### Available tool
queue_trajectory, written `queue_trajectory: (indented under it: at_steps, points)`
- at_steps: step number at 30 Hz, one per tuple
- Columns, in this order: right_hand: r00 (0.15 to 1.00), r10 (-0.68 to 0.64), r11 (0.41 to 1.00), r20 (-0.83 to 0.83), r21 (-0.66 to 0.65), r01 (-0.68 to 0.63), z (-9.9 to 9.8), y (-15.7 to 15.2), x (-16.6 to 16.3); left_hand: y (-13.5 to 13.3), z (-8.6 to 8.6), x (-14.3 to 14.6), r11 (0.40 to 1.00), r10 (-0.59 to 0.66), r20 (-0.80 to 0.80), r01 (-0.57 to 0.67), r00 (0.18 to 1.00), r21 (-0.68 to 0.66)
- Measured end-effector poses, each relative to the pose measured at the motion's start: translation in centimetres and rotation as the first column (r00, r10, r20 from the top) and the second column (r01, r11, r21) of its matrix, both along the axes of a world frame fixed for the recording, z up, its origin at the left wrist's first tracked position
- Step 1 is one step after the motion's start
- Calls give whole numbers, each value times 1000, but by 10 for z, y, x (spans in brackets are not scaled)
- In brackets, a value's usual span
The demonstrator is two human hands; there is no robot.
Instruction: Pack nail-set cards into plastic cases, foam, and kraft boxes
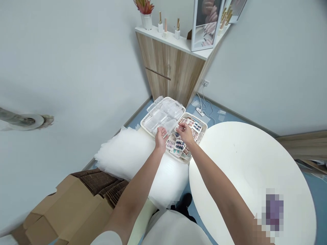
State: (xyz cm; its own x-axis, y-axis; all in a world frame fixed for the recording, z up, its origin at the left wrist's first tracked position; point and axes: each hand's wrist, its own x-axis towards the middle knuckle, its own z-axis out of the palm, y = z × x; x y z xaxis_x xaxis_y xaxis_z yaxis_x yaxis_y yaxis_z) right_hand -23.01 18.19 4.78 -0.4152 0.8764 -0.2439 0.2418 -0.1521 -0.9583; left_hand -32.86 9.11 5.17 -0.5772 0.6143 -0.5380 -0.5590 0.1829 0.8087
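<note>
My left hand (160, 139) is palm up at the near edge of a white basket of clear plastic boxes. Its fingers are curled against a clear plastic box (169, 125), which it appears to hold. Just to the right, my right hand (186, 133) has its fingers pinched together beside that box; what they grip is too small to make out. Below my right hand is a second white basket (204, 131), full of cards of press-on nails (179, 145) in dark blue, pink and teal. My right hand hides part of these cards.
A round white table (245, 163) stands to the right, with a blurred purple item (274, 211) on it. White foam sheeting (120, 149) and cardboard boxes (63, 211) are at left. Behind are a wooden cabinet (176, 64) and a power strip (200, 111) on the floor.
</note>
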Motion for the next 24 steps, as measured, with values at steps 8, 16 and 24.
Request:
queue_trajectory:
  at_steps: [8, 16, 24]
  points:
    - [976, -150, 984, -160, -124, 131, 43, -33, 79, -6, 14, 55, 986, -92, -121, 107, 988, 131]
    - [939, -313, 928, -147, -260, 268, 63, -94, 232, -28, 33, 177, 884, -436, -155, 454, 887, 109]
    - [869, -457, 832, -187, -436, 344, 51, -176, 393, -87, 22, 314, 729, -681, -105, 684, 725, -3]
